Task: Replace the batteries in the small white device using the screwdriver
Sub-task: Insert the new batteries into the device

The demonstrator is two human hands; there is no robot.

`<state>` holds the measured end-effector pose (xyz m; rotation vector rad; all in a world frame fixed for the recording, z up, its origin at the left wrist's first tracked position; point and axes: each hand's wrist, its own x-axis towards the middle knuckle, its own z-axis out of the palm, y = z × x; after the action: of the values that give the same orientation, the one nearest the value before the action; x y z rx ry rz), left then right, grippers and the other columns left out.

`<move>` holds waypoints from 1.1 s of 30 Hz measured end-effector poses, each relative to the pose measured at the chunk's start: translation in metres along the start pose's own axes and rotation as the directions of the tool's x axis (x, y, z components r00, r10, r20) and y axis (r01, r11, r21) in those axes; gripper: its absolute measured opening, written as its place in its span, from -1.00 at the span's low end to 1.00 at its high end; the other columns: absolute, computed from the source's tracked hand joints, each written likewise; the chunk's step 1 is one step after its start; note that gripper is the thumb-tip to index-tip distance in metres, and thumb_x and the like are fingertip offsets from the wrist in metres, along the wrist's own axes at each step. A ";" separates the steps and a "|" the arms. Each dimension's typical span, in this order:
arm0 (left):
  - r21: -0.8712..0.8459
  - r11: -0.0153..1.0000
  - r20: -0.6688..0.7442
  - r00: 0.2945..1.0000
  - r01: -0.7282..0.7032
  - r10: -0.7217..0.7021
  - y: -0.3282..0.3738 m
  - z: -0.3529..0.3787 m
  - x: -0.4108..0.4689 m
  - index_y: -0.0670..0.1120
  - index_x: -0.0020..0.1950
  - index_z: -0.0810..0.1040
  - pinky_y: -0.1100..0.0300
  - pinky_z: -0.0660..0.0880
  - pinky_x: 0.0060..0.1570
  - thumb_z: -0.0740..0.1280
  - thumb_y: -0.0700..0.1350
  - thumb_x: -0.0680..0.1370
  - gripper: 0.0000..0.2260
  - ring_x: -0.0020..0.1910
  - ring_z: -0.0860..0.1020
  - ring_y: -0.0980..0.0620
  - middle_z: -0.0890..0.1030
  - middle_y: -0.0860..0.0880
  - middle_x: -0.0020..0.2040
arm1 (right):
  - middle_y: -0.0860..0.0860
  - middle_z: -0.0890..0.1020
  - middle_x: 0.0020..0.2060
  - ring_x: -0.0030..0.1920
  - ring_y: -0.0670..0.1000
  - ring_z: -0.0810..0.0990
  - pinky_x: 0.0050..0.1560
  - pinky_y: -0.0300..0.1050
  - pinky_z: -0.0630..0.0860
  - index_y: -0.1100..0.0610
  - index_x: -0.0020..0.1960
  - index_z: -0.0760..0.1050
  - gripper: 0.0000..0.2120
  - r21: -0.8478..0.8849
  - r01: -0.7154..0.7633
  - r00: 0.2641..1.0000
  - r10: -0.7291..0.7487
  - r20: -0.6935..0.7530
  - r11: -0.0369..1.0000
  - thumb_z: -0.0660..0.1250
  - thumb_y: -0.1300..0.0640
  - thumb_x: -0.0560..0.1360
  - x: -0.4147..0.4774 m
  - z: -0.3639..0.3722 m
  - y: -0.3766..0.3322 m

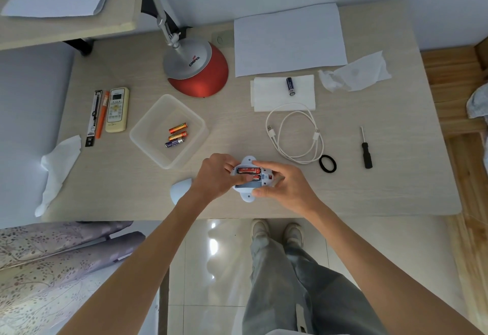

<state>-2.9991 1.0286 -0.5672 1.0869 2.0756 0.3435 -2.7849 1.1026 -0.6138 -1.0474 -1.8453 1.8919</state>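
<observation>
Both hands meet over the small white device (249, 178), held close to the near edge of the counter (369, 197) with its battery bay facing up. The left hand (215, 176) grips its left end, thumb laid across the open bay, while the right hand (284, 185) pinches the right end — index finger on the far rim, thumb on the near rim. Two red batteries (248, 171) sit in the bay; the thumb hides part of them, and the slot nearest the person looks vacant, though I can't be sure.

Just left of the wrists lies a pale rounded cover (181, 189), partly hidden behind the left forearm. Beyond it stands a clear plastic tub (148, 133) with three loose cells (178, 135) inside. To the right there is bare counter before the white cable (297, 133) and the black hair band (327, 163). The screwdriver (365, 151) lies well apart on the right, tip pointing away, with open surface all round it. Farther back one dark battery (290, 86) rests on a folded napkin (272, 96), near a crumpled tissue (353, 73) — beside them the red lamp base (203, 81), its arm cut off by the top of the view.
</observation>
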 end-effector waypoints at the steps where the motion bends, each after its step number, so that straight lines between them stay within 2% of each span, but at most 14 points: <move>1: 0.044 0.998 0.009 0.999 -0.044 0.043 0.001 -0.001 -0.003 -0.11 0.17 0.74 0.01 0.68 0.07 0.60 0.13 0.51 -0.62 0.00 0.69 0.02 0.76 -0.03 0.05 | -0.05 0.73 0.23 0.17 -0.02 0.75 0.21 0.08 0.71 0.00 0.45 0.61 -0.32 -0.001 0.001 1.000 -0.001 0.002 1.000 0.72 0.08 0.37 0.000 0.000 -0.001; 4: 0.093 0.983 -0.011 0.987 -0.156 0.158 0.002 -0.013 -0.016 -0.09 0.33 0.67 -0.05 0.65 0.19 0.51 0.07 0.61 -0.63 0.09 0.66 0.01 0.72 -0.05 0.19 | -0.04 0.73 0.24 0.16 -0.03 0.75 0.19 0.04 0.71 0.04 0.45 0.60 -0.33 0.003 0.001 1.000 -0.001 0.007 1.000 0.72 0.11 0.38 0.000 -0.002 -0.003; 7: 0.273 0.930 -0.038 0.963 -0.247 0.267 0.002 -0.031 -0.033 0.01 0.56 0.48 0.07 0.58 0.31 0.51 0.19 0.57 -0.39 0.33 0.55 0.04 0.54 0.01 0.45 | -0.04 0.72 0.27 0.20 -0.03 0.74 0.22 0.04 0.70 0.05 0.46 0.60 -0.32 -0.001 0.005 1.000 -0.005 0.007 1.000 0.71 0.10 0.39 -0.001 -0.002 -0.003; 11: 0.456 0.798 0.054 0.907 -0.394 0.418 -0.001 -0.037 -0.048 0.09 0.68 0.30 0.00 0.62 0.24 0.51 0.36 0.48 -0.14 0.52 0.39 0.00 0.31 0.00 0.61 | -0.05 0.71 0.28 0.21 -0.04 0.73 0.22 0.01 0.70 0.03 0.46 0.60 -0.33 -0.012 0.005 1.000 -0.005 0.015 1.000 0.71 0.09 0.39 -0.002 -0.002 -0.005; 14: 0.476 0.782 0.086 0.906 -0.402 0.414 -0.012 -0.024 -0.044 0.18 0.70 0.21 0.00 0.62 0.21 0.51 0.41 0.45 -0.08 0.55 0.32 -0.03 0.20 -0.01 0.65 | -0.05 0.72 0.25 0.19 -0.03 0.73 0.17 -0.03 0.71 0.01 0.44 0.61 -0.33 -0.010 -0.004 1.000 0.004 0.018 1.000 0.72 0.10 0.37 -0.002 -0.003 -0.006; 18: 0.308 0.862 0.076 0.914 -0.402 0.399 -0.027 0.000 -0.035 0.26 0.63 0.24 -0.01 0.67 0.20 0.51 0.41 0.45 -0.17 0.44 0.39 0.02 0.30 0.03 0.54 | -0.06 0.73 0.23 0.14 -0.07 0.75 0.09 -0.20 0.66 0.03 0.44 0.61 -0.32 -0.050 0.002 1.000 0.000 0.025 0.999 0.72 0.11 0.37 -0.002 -0.005 -0.008; 22: 0.211 0.886 0.033 0.909 -0.414 0.417 -0.031 0.011 -0.028 0.23 0.56 0.30 0.09 0.62 0.22 0.49 0.38 0.49 -0.28 0.33 0.41 0.11 0.40 0.08 0.44 | -0.06 0.74 0.21 0.16 -0.04 0.76 0.19 -0.02 0.70 0.01 0.45 0.61 -0.30 -0.073 0.010 0.999 -0.007 0.037 0.997 0.73 0.09 0.35 -0.002 -0.006 -0.009; 25: -0.036 0.917 0.061 0.915 -0.397 0.398 -0.032 0.017 -0.022 0.21 0.54 0.35 0.06 0.58 0.31 0.60 0.19 0.49 -0.30 0.34 0.48 0.10 0.49 0.11 0.43 | -0.06 0.75 0.19 0.13 -0.02 0.77 0.16 0.02 0.71 0.01 0.44 0.62 -0.30 -0.091 0.025 0.999 -0.022 0.034 0.996 0.73 0.10 0.34 -0.004 -0.007 -0.008; 27: -0.285 0.893 0.069 0.922 -0.348 0.381 -0.033 0.021 -0.020 0.17 0.50 0.41 0.10 0.60 0.30 0.67 -0.02 0.47 -0.31 0.36 0.55 0.04 0.55 0.11 0.39 | -0.06 0.75 0.19 0.13 -0.02 0.77 0.14 0.01 0.72 0.02 0.45 0.61 -0.31 -0.084 0.036 0.999 -0.032 0.041 0.996 0.73 0.11 0.35 -0.005 -0.007 -0.009; 29: -0.443 0.846 0.047 0.935 -0.297 0.352 -0.034 0.028 -0.018 0.05 0.48 0.46 0.11 0.64 0.27 0.69 -0.17 0.44 -0.31 0.37 0.59 -0.02 0.58 0.04 0.36 | -0.05 0.75 0.20 0.12 -0.03 0.78 0.14 0.00 0.72 0.03 0.45 0.61 -0.31 -0.084 0.027 0.999 -0.024 0.039 0.996 0.72 0.13 0.36 -0.006 -0.008 -0.010; 31: -0.507 0.820 0.012 0.948 -0.268 0.317 -0.037 0.034 -0.016 -0.07 0.49 0.48 0.05 0.66 0.27 0.70 -0.16 0.41 -0.30 0.38 0.59 -0.10 0.59 -0.03 0.36 | -0.05 0.76 0.19 0.09 -0.04 0.78 0.13 -0.02 0.72 0.02 0.45 0.61 -0.31 -0.098 0.016 0.999 -0.013 0.035 0.995 0.72 0.13 0.36 -0.007 -0.009 -0.012; 33: -0.548 0.802 -0.002 0.960 -0.237 0.282 -0.040 0.040 -0.014 -0.08 0.50 0.49 -0.01 0.66 0.28 0.70 -0.12 0.38 -0.27 0.39 0.58 -0.14 0.59 -0.05 0.37 | -0.05 0.75 0.21 0.10 -0.03 0.78 0.15 0.03 0.72 0.00 0.47 0.60 -0.30 -0.115 0.006 0.999 -0.001 0.046 0.993 0.72 0.10 0.37 -0.009 -0.009 -0.014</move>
<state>-2.9889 0.9892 -0.6090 1.0011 1.5985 0.9511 -2.7765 1.1056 -0.5975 -1.0445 -2.0016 1.8409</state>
